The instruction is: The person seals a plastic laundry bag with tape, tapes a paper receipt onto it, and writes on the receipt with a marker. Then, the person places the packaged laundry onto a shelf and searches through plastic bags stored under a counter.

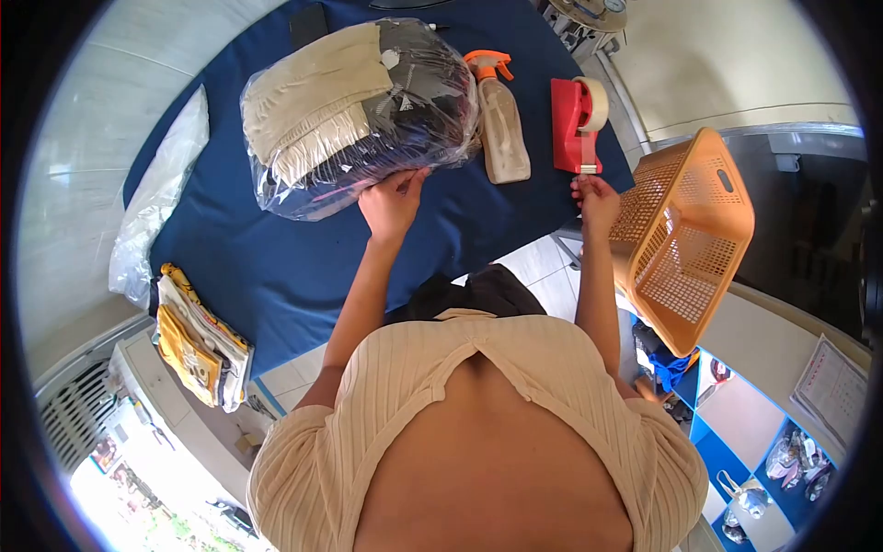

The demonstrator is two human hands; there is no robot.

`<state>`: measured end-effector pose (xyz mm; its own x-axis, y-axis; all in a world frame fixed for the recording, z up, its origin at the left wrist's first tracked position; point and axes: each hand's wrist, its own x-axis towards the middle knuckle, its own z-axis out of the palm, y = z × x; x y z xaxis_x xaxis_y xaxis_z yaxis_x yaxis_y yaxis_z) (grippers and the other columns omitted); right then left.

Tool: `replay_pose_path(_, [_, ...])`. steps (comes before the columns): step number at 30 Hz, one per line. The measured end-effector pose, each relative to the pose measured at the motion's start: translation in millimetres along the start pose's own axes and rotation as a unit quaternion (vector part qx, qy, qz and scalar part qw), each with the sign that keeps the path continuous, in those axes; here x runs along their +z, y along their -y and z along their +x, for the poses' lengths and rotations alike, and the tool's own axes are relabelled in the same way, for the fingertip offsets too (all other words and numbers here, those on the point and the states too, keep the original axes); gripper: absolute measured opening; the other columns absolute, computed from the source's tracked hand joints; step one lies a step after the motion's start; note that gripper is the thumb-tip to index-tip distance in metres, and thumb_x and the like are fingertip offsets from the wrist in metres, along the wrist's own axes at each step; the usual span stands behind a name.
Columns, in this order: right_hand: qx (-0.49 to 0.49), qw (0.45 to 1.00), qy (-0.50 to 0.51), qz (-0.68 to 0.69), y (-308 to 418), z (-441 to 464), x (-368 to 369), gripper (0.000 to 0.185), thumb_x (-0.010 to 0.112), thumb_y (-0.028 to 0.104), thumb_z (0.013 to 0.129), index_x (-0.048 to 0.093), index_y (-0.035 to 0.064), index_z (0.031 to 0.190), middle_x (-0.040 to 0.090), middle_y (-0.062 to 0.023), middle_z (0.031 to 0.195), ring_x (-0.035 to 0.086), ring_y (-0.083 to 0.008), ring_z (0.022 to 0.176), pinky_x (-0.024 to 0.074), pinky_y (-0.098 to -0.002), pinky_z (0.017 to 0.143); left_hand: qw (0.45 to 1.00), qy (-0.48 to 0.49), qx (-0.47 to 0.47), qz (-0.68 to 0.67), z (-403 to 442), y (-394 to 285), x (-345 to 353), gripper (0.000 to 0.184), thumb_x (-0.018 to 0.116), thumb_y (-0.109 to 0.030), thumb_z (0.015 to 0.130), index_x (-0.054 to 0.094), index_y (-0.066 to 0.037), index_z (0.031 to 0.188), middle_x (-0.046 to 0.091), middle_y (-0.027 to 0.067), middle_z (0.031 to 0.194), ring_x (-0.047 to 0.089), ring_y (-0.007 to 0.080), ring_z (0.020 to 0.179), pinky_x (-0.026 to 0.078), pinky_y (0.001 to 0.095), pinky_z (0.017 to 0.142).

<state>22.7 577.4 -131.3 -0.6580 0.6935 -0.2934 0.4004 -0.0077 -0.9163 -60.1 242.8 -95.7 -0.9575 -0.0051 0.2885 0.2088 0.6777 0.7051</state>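
A clear plastic bag (428,155) packed with folded clothes (317,92), beige on top and dark beneath, lies on the blue-covered table (303,285). My left hand (391,204) is at the bag's near edge, its fingers closed on the plastic. To the right stands a red tape dispenser (563,120) with a roll of pale tape (596,103). My right hand (598,202) is just below its cutter, the fingertips pinched at the end of the tape. An orange-topped spray bottle (502,129) is between the bag and the dispenser.
An orange plastic basket (685,230) sits close beside my right forearm. Folded clothes (198,345) lie at the table's left edge, below a clear plastic sheet or bag (166,198). Blue-edged shelves (750,442) holding wrapped items are at the lower right.
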Motion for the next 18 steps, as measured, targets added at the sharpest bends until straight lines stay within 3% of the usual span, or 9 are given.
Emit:
replay_pose_path(3, [-0.003, 1.0, 0.006, -0.007, -10, -4, -7, 0.013, 0.065, 0.013, 0.09, 0.069, 0.0027, 0.096, 0.07, -0.0051, 0.078, 0.058, -0.0066, 0.06, 0.0425, -0.0185, 0.052, 1.0, 0.013, -0.018, 0.017, -1, -4, -4, 0.019, 0.08, -0.024, 0.077, 0.076, -0.005, 0.08, 0.07, 0.0064, 0.065, 0.067, 0.0154, 0.055, 0.05, 0.0263, 0.057])
replay_pose_path(4, [-0.005, 0.998, -0.004, 0.057, -13, -12, -16, 0.012, 0.064, 0.015, 0.091, 0.069, 0.0056, 0.096, 0.069, -0.0046, 0.078, 0.055, -0.0056, 0.06, 0.0391, -0.0181, 0.051, 1.0, 0.013, -0.021, 0.009, -3, -5, -3, 0.02, 0.079, -0.024, 0.077, 0.076, -0.005, 0.08, 0.07, 0.0062, 0.065, 0.067, 0.015, 0.055, 0.05, 0.026, 0.057])
replay_pose_path(7, [-0.05, 0.971, 0.093, 0.214, 9, -47, -5, 0.011, 0.063, 0.016, 0.091, 0.069, 0.0072, 0.096, 0.069, -0.004, 0.08, 0.055, -0.0054, 0.062, 0.0372, -0.0181, 0.051, 1.0, 0.006, -0.025, -0.004, 2, -3, -3, 0.02, 0.079, -0.023, 0.077, 0.075, -0.004, 0.079, 0.07, 0.0053, 0.066, 0.067, 0.0139, 0.056, 0.05, 0.0252, 0.058])
replay_pose_path(10, [-0.024, 0.965, 0.213, 0.152, 69, -90, 61, 0.014, 0.064, 0.018, 0.09, 0.067, 0.0043, 0.092, 0.067, -0.0054, 0.079, 0.049, -0.0053, 0.057, 0.0352, -0.0184, 0.051, 0.999, 0.009, -0.03, -0.006, 0, -7, -3, 0.02, 0.079, -0.023, 0.078, 0.075, -0.003, 0.079, 0.071, 0.0048, 0.065, 0.066, 0.0128, 0.056, 0.05, 0.0245, 0.058])
replay_pose_path(11, [-0.033, 0.945, 0.29, 0.145, 78, -92, 77, 0.017, 0.065, 0.02, 0.089, 0.068, 0.0029, 0.092, 0.067, -0.0072, 0.078, 0.049, -0.0056, 0.057, 0.0364, -0.0196, 0.052, 0.999, 0.012, -0.031, -0.005, -1, -5, -2, 0.02, 0.079, -0.023, 0.078, 0.075, -0.003, 0.079, 0.07, 0.0048, 0.065, 0.066, 0.0126, 0.056, 0.05, 0.0244, 0.058])
replay_pose_path(12, [-0.053, 0.937, 0.306, 0.163, 69, -90, 99, 0.021, 0.066, 0.021, 0.09, 0.068, 0.0015, 0.095, 0.067, -0.0075, 0.077, 0.048, -0.0057, 0.056, 0.0354, -0.0201, 0.051, 0.999, 0.014, -0.032, -0.003, -2, -3, -1, 0.02, 0.078, -0.022, 0.079, 0.075, -0.003, 0.078, 0.07, 0.0049, 0.065, 0.066, 0.0124, 0.056, 0.05, 0.0243, 0.059])
replay_pose_path(14, [-0.04, 0.946, 0.287, 0.142, 65, -87, 135, 0.026, 0.068, 0.027, 0.089, 0.071, 0.0014, 0.091, 0.068, -0.0056, 0.072, 0.05, -0.0059, 0.055, 0.037, -0.0206, 0.051, 1.0, 0.002, -0.018, -0.008, -2, 1, 1, 0.021, 0.079, -0.027, 0.077, 0.076, -0.006, 0.077, 0.069, 0.0054, 0.062, 0.065, 0.0175, 0.052, 0.05, 0.0286, 0.056])
replay_pose_path(17, [-0.137, 0.974, 0.18, 0.004, 71, -93, 163, 0.032, 0.072, 0.034, 0.086, 0.073, 0.0021, 0.085, 0.068, -0.0026, 0.066, 0.054, -0.0055, 0.054, 0.0399, -0.0222, 0.051, 1.0, 0.002, -0.009, -0.011, 1, 4, 2, 0.021, 0.079, -0.029, 0.076, 0.076, -0.008, 0.075, 0.068, 0.0056, 0.06, 0.064, 0.0204, 0.05, 0.05, 0.0311, 0.054])
replay_pose_path(18, [-0.153, 0.979, 0.134, 0.011, 69, -92, 171, 0.042, 0.074, 0.046, 0.08, 0.073, 0.0049, 0.07, 0.065, -0.0035, 0.057, 0.062, -0.0126, 0.051, 0.0445, -0.0287, 0.05, 1.0, 0.005, -0.01, -0.011, 1, 6, 3, 0.021, 0.079, -0.029, 0.076, 0.076, -0.008, 0.075, 0.068, 0.0056, 0.06, 0.064, 0.0205, 0.05, 0.05, 0.0313, 0.054])
